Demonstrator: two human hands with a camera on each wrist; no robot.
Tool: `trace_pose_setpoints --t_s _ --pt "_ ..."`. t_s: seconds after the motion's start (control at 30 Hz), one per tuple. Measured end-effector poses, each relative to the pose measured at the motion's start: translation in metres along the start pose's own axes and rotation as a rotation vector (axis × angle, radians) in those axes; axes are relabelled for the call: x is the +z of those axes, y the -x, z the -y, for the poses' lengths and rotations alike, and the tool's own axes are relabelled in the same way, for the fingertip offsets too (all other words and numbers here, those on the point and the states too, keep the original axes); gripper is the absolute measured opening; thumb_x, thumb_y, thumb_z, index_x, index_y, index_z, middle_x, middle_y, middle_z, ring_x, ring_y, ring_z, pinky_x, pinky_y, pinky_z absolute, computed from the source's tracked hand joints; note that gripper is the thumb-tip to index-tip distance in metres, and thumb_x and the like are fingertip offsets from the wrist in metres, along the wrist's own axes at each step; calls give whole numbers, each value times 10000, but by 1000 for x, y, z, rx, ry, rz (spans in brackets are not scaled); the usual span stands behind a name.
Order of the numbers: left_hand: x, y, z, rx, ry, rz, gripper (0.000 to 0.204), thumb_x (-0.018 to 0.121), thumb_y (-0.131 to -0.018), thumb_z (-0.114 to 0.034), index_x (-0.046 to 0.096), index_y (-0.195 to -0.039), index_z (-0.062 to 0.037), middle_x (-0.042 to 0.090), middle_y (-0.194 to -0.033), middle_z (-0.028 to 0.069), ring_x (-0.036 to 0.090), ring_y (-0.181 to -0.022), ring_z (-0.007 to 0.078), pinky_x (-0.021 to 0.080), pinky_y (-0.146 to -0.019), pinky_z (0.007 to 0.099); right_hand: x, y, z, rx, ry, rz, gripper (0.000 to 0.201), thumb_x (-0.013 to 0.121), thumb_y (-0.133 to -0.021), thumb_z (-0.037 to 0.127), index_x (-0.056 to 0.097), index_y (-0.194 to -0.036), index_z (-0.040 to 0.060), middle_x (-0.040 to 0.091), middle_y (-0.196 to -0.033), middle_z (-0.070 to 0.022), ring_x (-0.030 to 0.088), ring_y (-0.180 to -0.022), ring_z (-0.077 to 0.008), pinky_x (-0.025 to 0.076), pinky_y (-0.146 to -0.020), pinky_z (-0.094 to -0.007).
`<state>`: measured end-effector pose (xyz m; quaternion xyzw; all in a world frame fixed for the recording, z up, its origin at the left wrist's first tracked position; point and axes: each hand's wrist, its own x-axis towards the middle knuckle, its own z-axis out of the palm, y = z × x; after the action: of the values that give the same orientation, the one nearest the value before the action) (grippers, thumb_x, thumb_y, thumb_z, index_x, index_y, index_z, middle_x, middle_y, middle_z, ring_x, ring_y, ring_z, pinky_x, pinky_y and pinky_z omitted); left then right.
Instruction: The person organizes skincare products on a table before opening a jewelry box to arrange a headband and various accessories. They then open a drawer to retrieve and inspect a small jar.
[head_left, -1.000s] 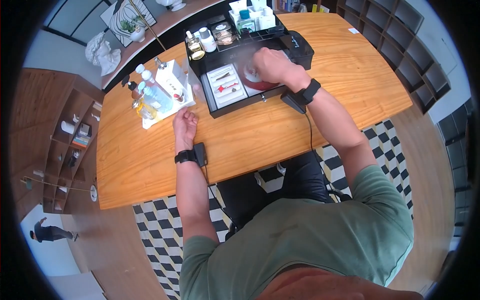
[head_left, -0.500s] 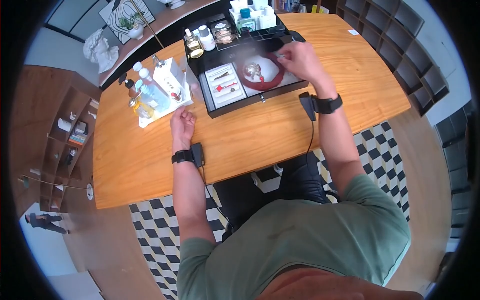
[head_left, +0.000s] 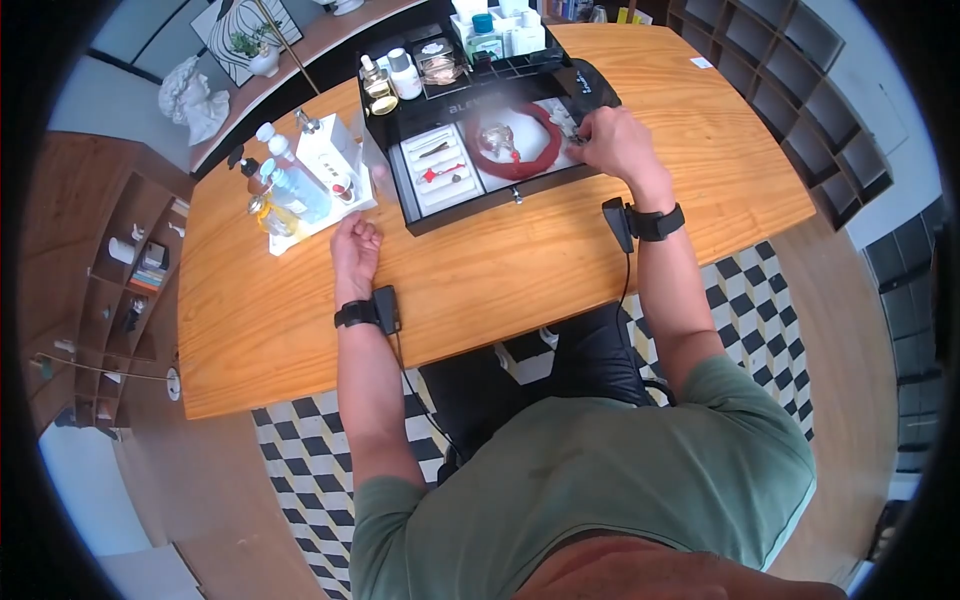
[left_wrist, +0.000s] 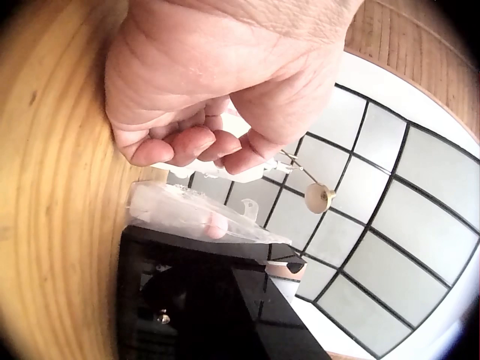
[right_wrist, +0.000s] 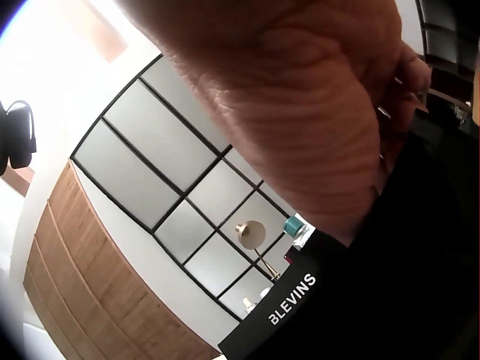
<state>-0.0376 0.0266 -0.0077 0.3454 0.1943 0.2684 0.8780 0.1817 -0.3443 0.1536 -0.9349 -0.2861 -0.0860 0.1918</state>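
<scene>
Plainly, the right hand [head_left: 622,145] is at the right end of a black drawer [head_left: 458,214], fingers bent down beside small pale pieces [head_left: 568,125] — whether its grip is clamped on one of them I cannot tell, since the fingertips are poorly seen from above and hidden in the wrist view. Just left of those pieces, a dark red loop [head_left: 520,172] lies in the drawer around a silvery ornament [head_left: 497,140]; further left sits a pale insert [head_left: 432,190] carrying a red trinket [head_left: 438,174]. The left hand [head_left: 355,248] rests on the tabletop [head_left: 480,275], near a white tray [head_left: 320,229] of bottles [head_left: 298,190], its grip loosely curled and bare.
</scene>
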Motion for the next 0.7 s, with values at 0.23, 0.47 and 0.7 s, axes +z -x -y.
trace_pose_setpoints --t_s 0.23,0.47,0.7 --pt "-4 -3 1 -2 -9 24 125 578 -982 -110 506 -879 -105 434 -664 -24 450 -600 118 442 -615 283 -5 -4 -1 14 48 47 236 802 -726 242 773 -879 65 736 -872 -178 712 -871 -351 565 -775 -423" --pt "-3 -2 1 2 -3 19 134 564 -984 -104 506 -863 -107 432 -667 -21 447 -604 122 447 -634 286 5 -5 -1 -11 138 -13 154 699 -747 166 754 -822 44 729 -882 -206 714 -884 -377 577 -778 -438" --pt "-4 -4 2 3 2 9 131 569 -976 -97 509 -859 -108 424 -655 -22 440 -594 124 449 -635 295 9 -7 -3 -22 124 -36 141 654 -753 118 740 -795 15 716 -845 -231 713 -853 -392 579 -764 -451"
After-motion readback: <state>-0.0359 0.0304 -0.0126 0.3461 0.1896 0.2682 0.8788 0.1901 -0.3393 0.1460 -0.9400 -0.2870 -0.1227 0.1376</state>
